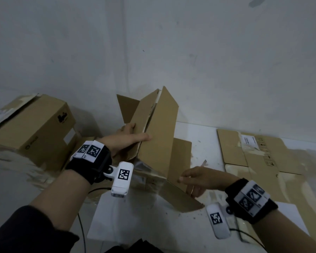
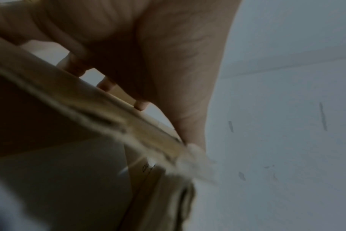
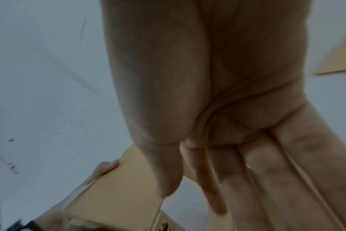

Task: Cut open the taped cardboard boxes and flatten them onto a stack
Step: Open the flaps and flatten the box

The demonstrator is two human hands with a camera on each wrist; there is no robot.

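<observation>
Left hand [image 1: 128, 137] gripping the opened brown cardboard box [image 1: 153, 128] mid-table, upright; right hand [image 1: 199, 178] spread, fingers straight at its near flap. Best pressed flat, then onto the flattened cardboard stack [image 1: 263, 157] right.

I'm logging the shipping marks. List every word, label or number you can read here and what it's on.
No text can be read here.
Closed box: dark logo and white label, too blurred.
Flat cardboard: white label with printed symbols, too small.
Wrist bands: square black-and-white code tags, no words.
Box being folded: small print, blurred.
</observation>
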